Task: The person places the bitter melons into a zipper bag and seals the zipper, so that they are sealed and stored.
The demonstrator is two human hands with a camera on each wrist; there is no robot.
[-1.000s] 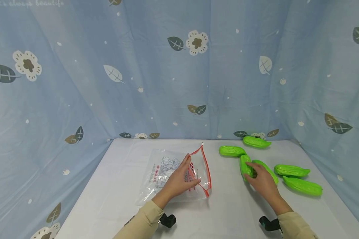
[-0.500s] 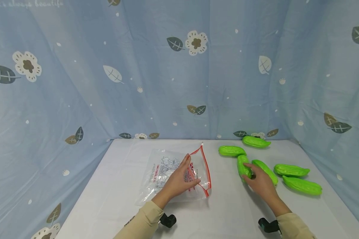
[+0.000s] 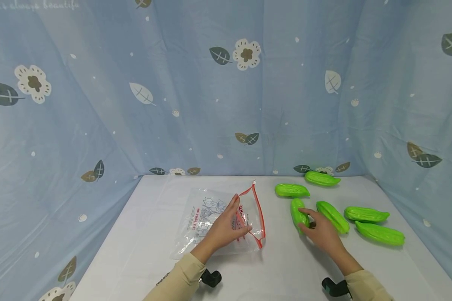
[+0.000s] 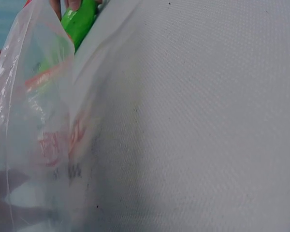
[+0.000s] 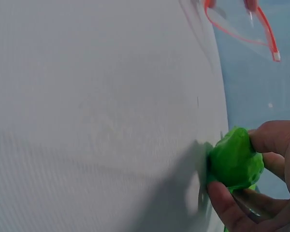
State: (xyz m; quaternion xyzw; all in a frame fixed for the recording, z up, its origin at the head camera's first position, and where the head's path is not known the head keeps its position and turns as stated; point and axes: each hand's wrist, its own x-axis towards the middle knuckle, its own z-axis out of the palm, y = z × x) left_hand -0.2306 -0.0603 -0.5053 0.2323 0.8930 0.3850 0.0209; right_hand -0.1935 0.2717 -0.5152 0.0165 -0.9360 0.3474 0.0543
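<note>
My left hand (image 3: 223, 229) grips a clear zip bag (image 3: 196, 225) with red edging, thumb and fingers spread across its mouth. The mouth gapes toward the right, and the bag shows no contents. My right hand (image 3: 323, 235) holds a bright green toy bitter melon (image 3: 298, 211) between thumb and fingers, to the right of the bag and apart from it. In the right wrist view the bumpy end of this bitter melon (image 5: 234, 162) shows between the fingertips. The left wrist view has the bag (image 4: 38, 121) up close, partly covering the bitter melon behind it.
Several more green bitter melons lie on the white table (image 3: 278, 271), among them one (image 3: 291, 190) behind the held one and one (image 3: 333, 216) right of it. A blue patterned curtain (image 3: 196, 104) encloses the back and sides.
My right hand has moved left with the bitter melon, away from the others and nearer the bag mouth. The left hand and bag have stayed in place.
</note>
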